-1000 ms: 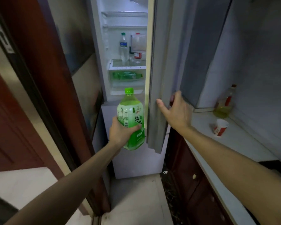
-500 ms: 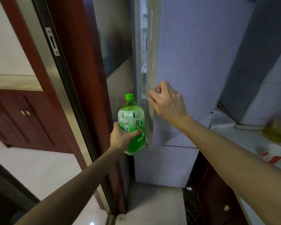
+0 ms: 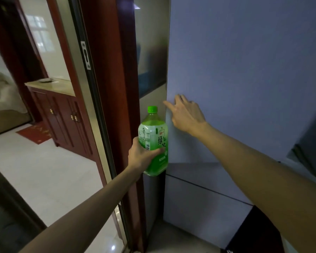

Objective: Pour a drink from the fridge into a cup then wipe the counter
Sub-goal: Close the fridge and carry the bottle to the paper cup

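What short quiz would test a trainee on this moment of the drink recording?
1. True or false: the fridge door stands wide open.
2. Which hand grips the green bottle? A. left B. right
3. Fill in: the right hand touches the ____ with straight fingers.

Key:
1. False, it looks shut.
2. A, the left hand holds it upright, cap on.
3. fridge door

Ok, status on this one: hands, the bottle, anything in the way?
Left hand grips green bottle, upright, cap on. Right hand open, touching fridge door; door shut. Nothing blocking.
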